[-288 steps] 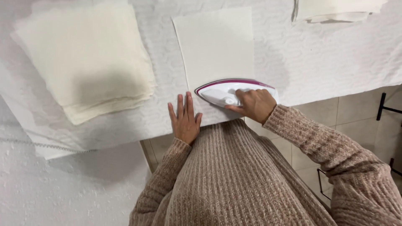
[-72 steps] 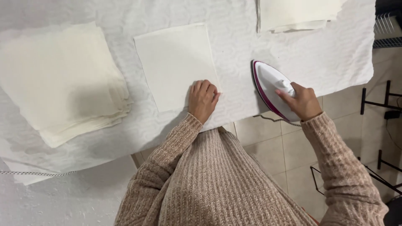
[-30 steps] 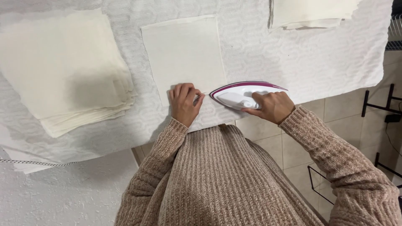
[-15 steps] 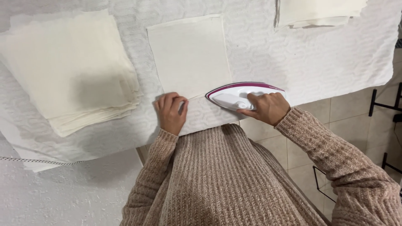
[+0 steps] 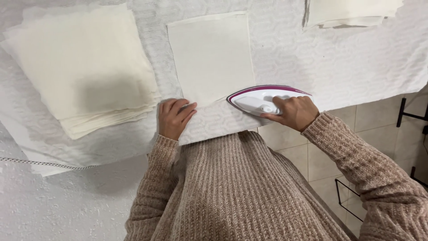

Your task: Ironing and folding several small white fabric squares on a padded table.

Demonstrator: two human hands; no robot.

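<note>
right hand (image 5: 295, 111) gripping iron (image 5: 263, 99) at cream cloth (image 5: 210, 56) near edge; left hand (image 5: 174, 117) pressed on cloth's corner, fingers together.

- No packages, labels, signs or screens show anywhere in this view.
</note>
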